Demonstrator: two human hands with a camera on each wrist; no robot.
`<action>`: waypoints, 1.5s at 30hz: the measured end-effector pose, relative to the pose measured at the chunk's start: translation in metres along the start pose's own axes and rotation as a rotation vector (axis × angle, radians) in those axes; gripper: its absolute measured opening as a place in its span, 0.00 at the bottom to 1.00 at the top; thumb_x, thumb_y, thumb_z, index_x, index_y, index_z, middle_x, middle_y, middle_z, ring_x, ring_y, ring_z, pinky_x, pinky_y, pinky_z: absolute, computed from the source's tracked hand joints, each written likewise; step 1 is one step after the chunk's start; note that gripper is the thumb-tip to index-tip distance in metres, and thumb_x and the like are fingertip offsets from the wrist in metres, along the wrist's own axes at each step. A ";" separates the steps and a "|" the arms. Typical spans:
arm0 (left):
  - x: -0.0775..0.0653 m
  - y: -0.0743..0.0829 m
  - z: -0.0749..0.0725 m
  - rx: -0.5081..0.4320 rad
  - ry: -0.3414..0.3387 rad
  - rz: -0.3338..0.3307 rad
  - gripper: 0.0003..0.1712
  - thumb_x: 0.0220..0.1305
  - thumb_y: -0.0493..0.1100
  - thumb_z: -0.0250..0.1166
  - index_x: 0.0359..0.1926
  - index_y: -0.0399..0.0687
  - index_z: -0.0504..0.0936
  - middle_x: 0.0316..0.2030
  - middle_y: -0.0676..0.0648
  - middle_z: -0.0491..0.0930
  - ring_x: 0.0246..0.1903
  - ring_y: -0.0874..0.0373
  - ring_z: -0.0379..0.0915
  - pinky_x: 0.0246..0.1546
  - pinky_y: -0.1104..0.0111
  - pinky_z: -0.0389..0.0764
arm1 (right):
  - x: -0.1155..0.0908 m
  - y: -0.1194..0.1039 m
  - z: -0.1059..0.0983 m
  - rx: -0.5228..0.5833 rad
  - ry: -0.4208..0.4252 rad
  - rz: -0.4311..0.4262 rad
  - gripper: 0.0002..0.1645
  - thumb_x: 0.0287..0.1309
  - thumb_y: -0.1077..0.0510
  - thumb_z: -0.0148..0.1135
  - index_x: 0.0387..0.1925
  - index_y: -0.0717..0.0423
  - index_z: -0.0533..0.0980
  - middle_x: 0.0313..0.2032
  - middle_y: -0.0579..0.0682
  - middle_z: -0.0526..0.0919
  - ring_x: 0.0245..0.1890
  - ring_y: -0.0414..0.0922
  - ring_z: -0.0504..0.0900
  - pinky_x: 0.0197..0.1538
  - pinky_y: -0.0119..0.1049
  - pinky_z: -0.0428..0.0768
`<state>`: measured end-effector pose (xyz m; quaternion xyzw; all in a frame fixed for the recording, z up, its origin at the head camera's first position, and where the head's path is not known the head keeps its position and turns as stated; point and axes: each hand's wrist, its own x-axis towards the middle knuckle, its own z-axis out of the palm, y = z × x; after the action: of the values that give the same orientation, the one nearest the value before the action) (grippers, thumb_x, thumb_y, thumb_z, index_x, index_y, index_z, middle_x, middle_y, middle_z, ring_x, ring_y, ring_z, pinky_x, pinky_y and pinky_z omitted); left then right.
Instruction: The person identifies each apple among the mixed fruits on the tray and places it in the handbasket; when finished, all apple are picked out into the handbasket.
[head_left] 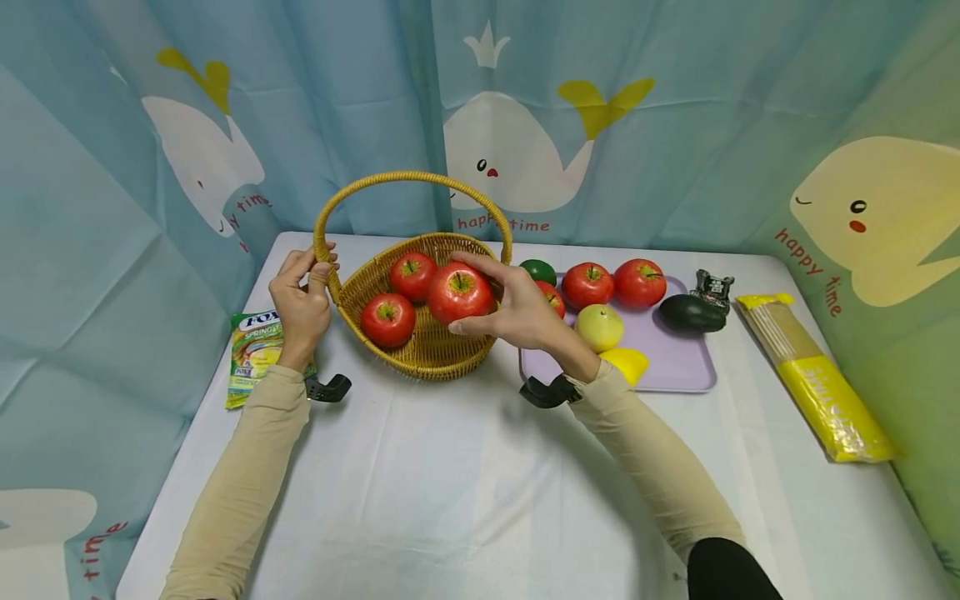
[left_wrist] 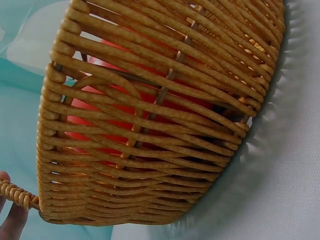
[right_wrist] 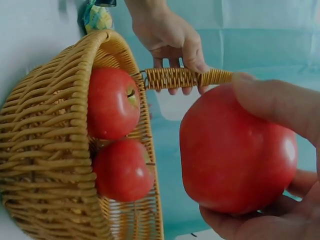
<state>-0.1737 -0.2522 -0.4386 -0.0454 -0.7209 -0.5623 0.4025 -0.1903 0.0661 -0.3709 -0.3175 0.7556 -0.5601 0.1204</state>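
Note:
A wicker basket (head_left: 442, 367) with a tall arched handle (head_left: 417, 177) stands at the back of the table. Two red apples lie inside it, one toward the back (head_left: 412, 276) and one nearer the front (head_left: 387, 321). My left hand (head_left: 302, 304) grips the left foot of the handle. With thumb and fingers my right hand (head_left: 522, 304) holds a third red apple (head_left: 460, 292) over the basket's right half. In the right wrist view this held apple (right_wrist: 235, 150) is beside the basket opening. The left wrist view shows the basket's woven side (left_wrist: 150, 130), red showing through the gaps.
Right of the basket, a lilac tray (head_left: 675, 377) bears several red apples (head_left: 587, 285), a pale green round fruit (head_left: 599, 327), a yellow fruit (head_left: 627, 363) and a dark avocado (head_left: 692, 314). A yellow noodle pack (head_left: 817, 383) lies far right, a green candy bag (head_left: 251, 354) at left.

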 end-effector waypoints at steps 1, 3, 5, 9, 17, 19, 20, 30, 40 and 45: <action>0.000 0.000 0.000 -0.001 0.002 -0.001 0.12 0.75 0.33 0.63 0.51 0.33 0.90 0.39 0.45 0.85 0.41 0.67 0.82 0.39 0.79 0.82 | 0.002 0.000 0.001 -0.008 0.006 0.003 0.53 0.50 0.63 0.83 0.77 0.52 0.70 0.71 0.51 0.77 0.66 0.49 0.79 0.66 0.50 0.84; 0.000 0.000 0.001 -0.004 0.004 0.000 0.12 0.75 0.32 0.63 0.51 0.33 0.90 0.39 0.37 0.85 0.41 0.67 0.82 0.39 0.80 0.82 | 0.006 -0.001 0.002 -0.013 0.018 0.007 0.53 0.49 0.63 0.84 0.76 0.53 0.70 0.72 0.51 0.76 0.67 0.50 0.78 0.67 0.51 0.83; 0.000 0.001 0.002 -0.005 0.009 -0.001 0.12 0.74 0.31 0.63 0.51 0.32 0.90 0.39 0.32 0.83 0.40 0.68 0.82 0.39 0.81 0.81 | 0.010 -0.001 0.003 -0.011 0.033 0.013 0.53 0.49 0.63 0.84 0.76 0.55 0.70 0.73 0.51 0.74 0.67 0.51 0.77 0.68 0.52 0.82; 0.000 0.005 0.003 0.000 0.013 0.001 0.12 0.74 0.29 0.62 0.51 0.29 0.89 0.40 0.28 0.82 0.40 0.69 0.81 0.39 0.82 0.80 | 0.016 -0.002 0.006 -0.004 0.061 0.040 0.53 0.48 0.64 0.83 0.76 0.52 0.70 0.72 0.50 0.74 0.67 0.50 0.77 0.69 0.52 0.82; 0.000 0.011 0.005 0.008 0.023 0.000 0.12 0.74 0.27 0.61 0.50 0.23 0.87 0.39 0.29 0.82 0.39 0.69 0.81 0.38 0.81 0.80 | 0.026 0.001 0.011 -0.025 0.102 0.097 0.54 0.49 0.63 0.83 0.77 0.52 0.68 0.70 0.52 0.76 0.67 0.51 0.76 0.70 0.52 0.80; 0.000 0.009 0.004 0.012 0.021 -0.004 0.12 0.74 0.28 0.62 0.51 0.26 0.88 0.39 0.30 0.82 0.39 0.69 0.82 0.38 0.82 0.80 | 0.029 0.002 0.012 -0.030 0.113 0.113 0.55 0.49 0.63 0.84 0.77 0.51 0.68 0.71 0.52 0.75 0.68 0.52 0.75 0.71 0.53 0.79; 0.000 0.007 0.004 0.009 0.020 -0.007 0.12 0.74 0.28 0.62 0.51 0.27 0.88 0.39 0.31 0.83 0.40 0.69 0.81 0.38 0.82 0.80 | 0.030 0.003 0.012 -0.031 0.120 0.120 0.55 0.49 0.62 0.84 0.77 0.51 0.69 0.71 0.52 0.74 0.68 0.51 0.74 0.72 0.53 0.78; 0.000 0.000 0.000 -0.030 -0.006 -0.004 0.13 0.75 0.34 0.63 0.53 0.30 0.89 0.39 0.54 0.84 0.41 0.67 0.82 0.43 0.78 0.84 | 0.038 0.014 0.014 -0.017 0.147 0.112 0.54 0.48 0.62 0.85 0.77 0.50 0.69 0.71 0.52 0.75 0.68 0.51 0.75 0.73 0.54 0.76; 0.000 0.000 0.001 -0.008 0.007 -0.001 0.12 0.74 0.31 0.63 0.51 0.32 0.90 0.40 0.35 0.84 0.40 0.68 0.82 0.40 0.80 0.83 | 0.054 0.013 0.018 -0.111 0.171 0.184 0.55 0.52 0.60 0.82 0.79 0.49 0.65 0.74 0.52 0.72 0.69 0.52 0.75 0.73 0.52 0.76; 0.000 0.007 0.003 0.013 0.020 0.003 0.12 0.73 0.27 0.62 0.50 0.27 0.88 0.39 0.30 0.82 0.39 0.69 0.81 0.38 0.81 0.81 | 0.063 0.011 0.018 -0.111 0.186 0.227 0.56 0.53 0.62 0.82 0.80 0.52 0.63 0.72 0.54 0.73 0.69 0.52 0.75 0.74 0.50 0.76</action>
<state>-0.1714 -0.2472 -0.4334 -0.0382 -0.7204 -0.5573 0.4110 -0.2329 0.0154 -0.3763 -0.1831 0.8245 -0.5270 0.0948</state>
